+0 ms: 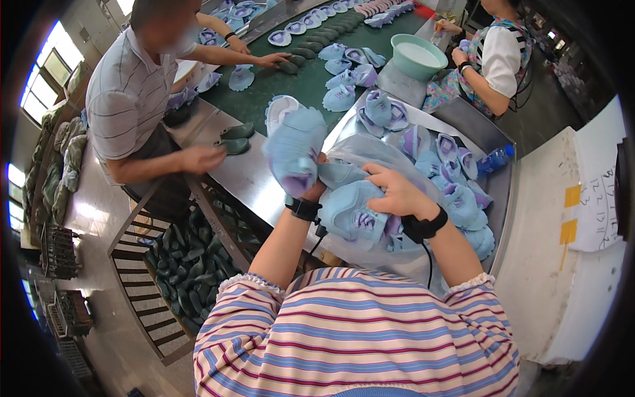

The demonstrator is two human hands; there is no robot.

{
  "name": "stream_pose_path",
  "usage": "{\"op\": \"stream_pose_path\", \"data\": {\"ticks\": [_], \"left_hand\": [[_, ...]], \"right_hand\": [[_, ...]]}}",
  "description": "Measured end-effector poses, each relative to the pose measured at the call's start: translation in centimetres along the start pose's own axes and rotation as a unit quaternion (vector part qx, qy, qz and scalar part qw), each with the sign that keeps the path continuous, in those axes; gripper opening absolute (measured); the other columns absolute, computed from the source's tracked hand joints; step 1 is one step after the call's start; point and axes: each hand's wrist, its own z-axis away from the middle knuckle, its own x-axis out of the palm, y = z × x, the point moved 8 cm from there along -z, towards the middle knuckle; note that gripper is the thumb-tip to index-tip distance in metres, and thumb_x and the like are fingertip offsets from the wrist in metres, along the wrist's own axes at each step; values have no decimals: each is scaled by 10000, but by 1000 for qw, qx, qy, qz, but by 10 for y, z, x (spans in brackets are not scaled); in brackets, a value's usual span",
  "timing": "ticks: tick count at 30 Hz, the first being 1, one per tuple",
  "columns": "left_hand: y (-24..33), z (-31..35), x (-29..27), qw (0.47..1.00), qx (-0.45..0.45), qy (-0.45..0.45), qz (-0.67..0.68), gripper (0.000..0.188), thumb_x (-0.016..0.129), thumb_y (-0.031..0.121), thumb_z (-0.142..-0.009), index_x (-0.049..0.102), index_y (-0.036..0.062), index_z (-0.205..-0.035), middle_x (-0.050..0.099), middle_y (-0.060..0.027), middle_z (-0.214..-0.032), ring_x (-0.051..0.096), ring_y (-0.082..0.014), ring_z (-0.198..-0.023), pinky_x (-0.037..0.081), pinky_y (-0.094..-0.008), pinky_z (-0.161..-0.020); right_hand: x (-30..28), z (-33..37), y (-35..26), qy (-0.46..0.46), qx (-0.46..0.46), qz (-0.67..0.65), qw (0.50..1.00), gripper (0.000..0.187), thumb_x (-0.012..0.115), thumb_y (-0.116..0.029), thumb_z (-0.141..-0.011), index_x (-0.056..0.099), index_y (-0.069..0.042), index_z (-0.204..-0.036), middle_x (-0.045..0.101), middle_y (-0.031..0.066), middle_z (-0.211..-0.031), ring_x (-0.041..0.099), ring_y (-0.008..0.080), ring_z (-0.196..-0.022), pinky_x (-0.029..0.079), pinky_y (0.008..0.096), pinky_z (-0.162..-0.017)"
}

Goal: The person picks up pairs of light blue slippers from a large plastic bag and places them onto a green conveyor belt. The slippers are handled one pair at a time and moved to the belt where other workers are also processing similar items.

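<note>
Gripping a light blue shoe upper [293,153], the left hand [316,173] is almost wholly hidden behind it, and motion blurs the upper. The right hand [395,192] curls its fingers over a second blue and purple shoe upper [350,215] above the metal table [248,178]; a clear plastic bag [370,153] veils what lies behind.

The shoe upper [294,151] in the left hand [319,178] is looking like soft matt cloth, pale blue with lilac. A clear plastic bag [370,153], thin and glossy, is lying under the right hand [397,192]. The table [248,175] is showing smooth, shining metal. The basin [418,55] is looking like smooth green plastic.
</note>
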Motion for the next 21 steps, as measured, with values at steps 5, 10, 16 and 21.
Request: {"op": "stream_pose_path", "data": {"ticks": [5,10,16,21], "left_hand": [[40,18,63,828,-148,-94,532,277,539,235,-876,502,68,-1095,560,-8,-1050,451,-82,-622,403,-213,-565],[22,4,47,852,-120,-32,508,286,539,197,-875,500,53,-1119,565,-42,-1041,448,-90,-609,401,-208,-541],[7,-28,24,878,-142,0,456,212,556,180,-865,532,99,-1059,565,-41,-938,478,-98,-618,429,-198,-529],[-2,-95,-31,961,-35,157,227,413,694,69,-749,499,125,-1108,558,-61,-1057,570,-169,-866,497,-302,-698]], "right_hand": [[-3,19,-6,41,-131,-53,989,336,645,-140,-652,635,33,-940,496,151,-1192,497,245,-1089,371,347,-913],[-8,21,9,30,-34,-2,999,346,679,-203,-611,643,32,-863,562,143,-1126,562,266,-999,434,360,-839],[-88,12,73,153,1,-515,843,427,608,-125,-663,578,38,-1057,617,119,-1047,616,225,-900,481,335,-833],[-117,-62,124,174,23,-538,824,464,554,-90,-711,503,43,-1152,605,128,-1057,612,235,-905,485,351,-841]]}}
